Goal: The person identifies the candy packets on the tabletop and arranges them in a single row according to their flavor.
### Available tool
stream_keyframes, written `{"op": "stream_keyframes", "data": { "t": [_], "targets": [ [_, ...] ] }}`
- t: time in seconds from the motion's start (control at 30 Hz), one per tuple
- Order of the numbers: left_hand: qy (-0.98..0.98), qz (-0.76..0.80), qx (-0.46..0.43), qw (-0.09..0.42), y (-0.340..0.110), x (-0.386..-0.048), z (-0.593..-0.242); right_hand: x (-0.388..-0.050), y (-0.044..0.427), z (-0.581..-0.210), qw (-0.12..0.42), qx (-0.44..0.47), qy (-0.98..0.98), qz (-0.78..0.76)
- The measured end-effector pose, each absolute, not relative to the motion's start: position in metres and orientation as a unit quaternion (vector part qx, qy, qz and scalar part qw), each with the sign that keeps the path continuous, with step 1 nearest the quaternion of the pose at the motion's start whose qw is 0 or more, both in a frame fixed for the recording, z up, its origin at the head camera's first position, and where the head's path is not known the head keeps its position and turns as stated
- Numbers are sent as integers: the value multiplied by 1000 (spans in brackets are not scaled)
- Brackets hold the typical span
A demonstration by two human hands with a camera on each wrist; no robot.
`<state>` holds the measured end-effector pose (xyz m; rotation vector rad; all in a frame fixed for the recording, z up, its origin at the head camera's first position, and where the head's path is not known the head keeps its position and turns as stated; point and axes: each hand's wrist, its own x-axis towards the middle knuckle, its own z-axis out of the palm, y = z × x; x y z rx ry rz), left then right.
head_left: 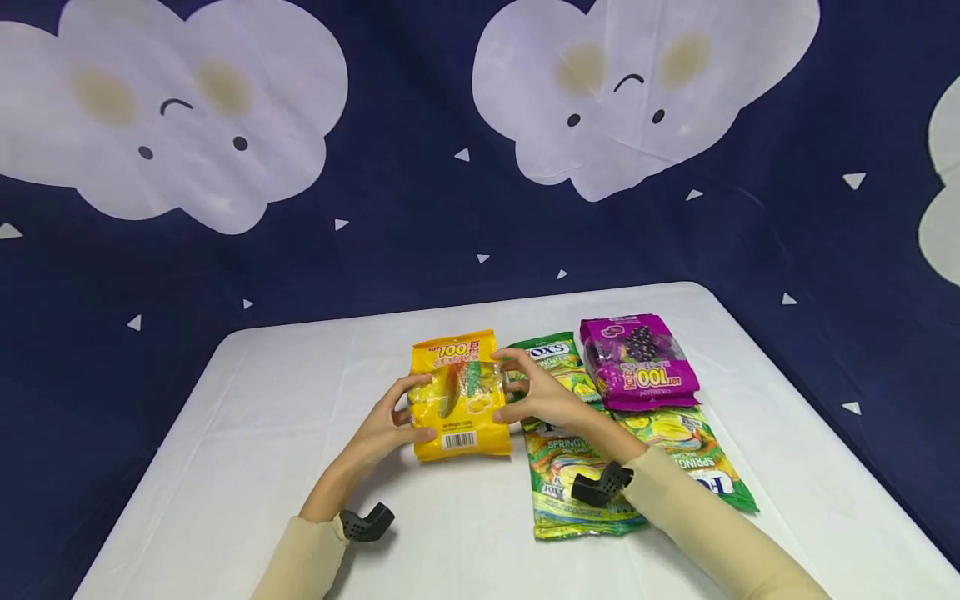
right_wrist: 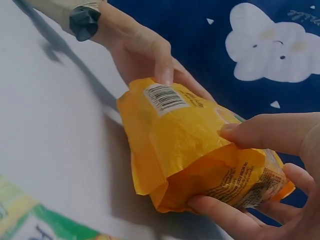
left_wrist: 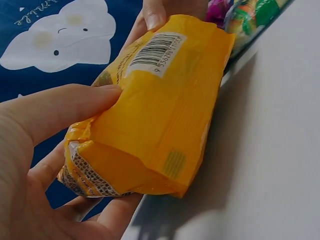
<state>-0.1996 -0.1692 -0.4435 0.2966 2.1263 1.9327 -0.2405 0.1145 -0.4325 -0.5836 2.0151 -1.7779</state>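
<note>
A yellow candy bag (head_left: 461, 400) with a clear window and a barcode is held between both hands near the middle of the table. On its left side my left hand (head_left: 382, 425) grips it, thumb on the front and fingers around the edge. The right hand (head_left: 546, 402) grips the opposite side in the same way. In the left wrist view the yellow bag (left_wrist: 165, 110) looks tilted, its shadow on the white surface. The right wrist view shows the bag's folded side (right_wrist: 220, 175) between the right thumb and fingers.
Green candy bags (head_left: 577, 500) lie to the right, partly under the right forearm. A purple grape candy bag (head_left: 637, 362) lies at the back right, against the green ones. White cloth covers the table (head_left: 262, 433); a dark blue cloud-print curtain (head_left: 405, 250) hangs behind.
</note>
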Motion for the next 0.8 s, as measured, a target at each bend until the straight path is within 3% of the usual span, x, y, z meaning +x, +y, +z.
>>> {"op": "stream_keyframes", "data": {
  "t": [0.8],
  "targets": [
    [800,581,102,107,-253,-203,-421,-255,34,-431,201,-227,695,-652]
  ]
}}
